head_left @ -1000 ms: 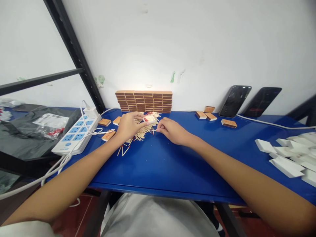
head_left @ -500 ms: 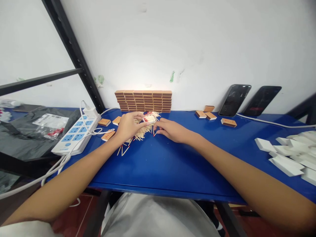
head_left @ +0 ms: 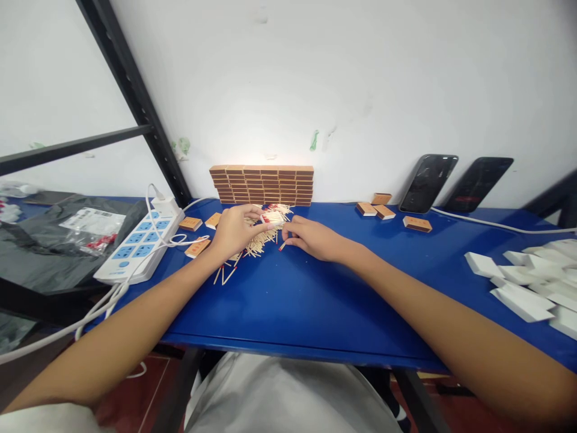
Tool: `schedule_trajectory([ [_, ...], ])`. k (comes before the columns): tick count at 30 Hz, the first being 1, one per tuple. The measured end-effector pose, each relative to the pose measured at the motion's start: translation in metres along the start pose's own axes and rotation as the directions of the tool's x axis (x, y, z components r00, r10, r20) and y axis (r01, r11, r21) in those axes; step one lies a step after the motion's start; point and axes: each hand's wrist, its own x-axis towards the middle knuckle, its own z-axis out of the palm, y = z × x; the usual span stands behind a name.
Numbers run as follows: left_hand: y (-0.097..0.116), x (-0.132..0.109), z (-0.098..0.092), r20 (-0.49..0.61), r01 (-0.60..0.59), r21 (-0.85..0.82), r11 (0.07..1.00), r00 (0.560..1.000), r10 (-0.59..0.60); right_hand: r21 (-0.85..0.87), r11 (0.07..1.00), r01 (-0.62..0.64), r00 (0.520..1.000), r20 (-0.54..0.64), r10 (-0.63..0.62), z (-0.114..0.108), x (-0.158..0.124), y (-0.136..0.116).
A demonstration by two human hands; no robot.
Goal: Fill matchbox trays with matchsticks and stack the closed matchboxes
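Note:
My left hand [head_left: 237, 230] is closed on a small white matchbox tray [head_left: 273, 220] with red-tipped matches in it, held between thumb and fingers over the match pile. Close on its right, my right hand [head_left: 311, 236] pinches a match [head_left: 282, 246], its red head pointing down and left. Beneath and around the left hand lies a heap of loose matches [head_left: 258, 243], partly hidden by that hand. Just behind stands a stacked wall of brown matchboxes [head_left: 264, 185] against the white wall.
Left are loose matchboxes [head_left: 190, 224], a white power strip [head_left: 143, 243] with cables and a dark plastic bag [head_left: 54, 240]. On the right, more matchboxes [head_left: 417, 224], two phones leaning on the wall, the nearer phone [head_left: 428, 183] beside a cable, and a pile of white trays [head_left: 523, 300].
The match in my right fingers has tilted, and those fingers have shifted very slightly right. My left hand holds the tray in the same place.

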Motion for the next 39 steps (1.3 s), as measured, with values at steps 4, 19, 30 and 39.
schedule_trajectory([
  [4,0.001,0.0,0.0,0.002,0.01,0.019,1.0,1.0,-0.01,-0.013,1.0,-0.014,1.0,0.004,0.014,-0.001,-0.001,-0.001],
  [19,0.003,-0.005,0.005,0.137,-0.055,-0.117,0.992,0.988,0.071,-0.037,0.997,-0.071,0.942,-0.331,0.055,-0.01,-0.003,-0.004],
  [30,0.003,-0.007,0.006,0.174,-0.045,-0.156,0.987,0.982,0.072,0.026,0.999,-0.021,0.919,-0.393,0.03,-0.008,-0.003,-0.008],
  [39,0.007,-0.008,0.007,0.205,-0.064,-0.168,0.984,0.974,0.098,0.173,0.985,0.016,0.956,-0.29,0.036,-0.012,-0.003,-0.006],
])
